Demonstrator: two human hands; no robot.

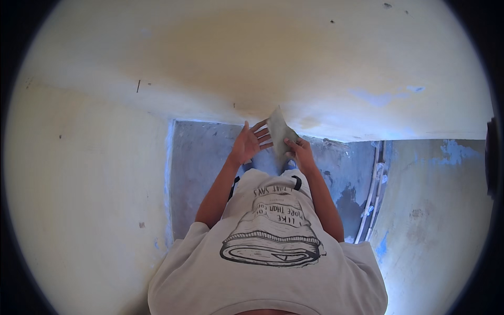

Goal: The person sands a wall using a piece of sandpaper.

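Note:
My right hand (301, 153) grips the lower right side of a worn greyish sheet (279, 132), which looks like sandpaper, with the thumb on its face. The sheet is creased or bent, and one corner points up towards the wall. Just left of it is my left hand (252, 142), palm up with its fingers spread. Its fingertips reach the left edge of the sheet; whether they touch it I cannot tell. Both hands are in front of my waist, above the floor.
A pale plastered wall (236, 51) with small marks and bluish patches rises ahead. Other walls stand at the left (90, 169) and right (429, 189). Thin pipes (372, 193) run along the right side of the stained grey floor (197, 169). My feet are below my hands.

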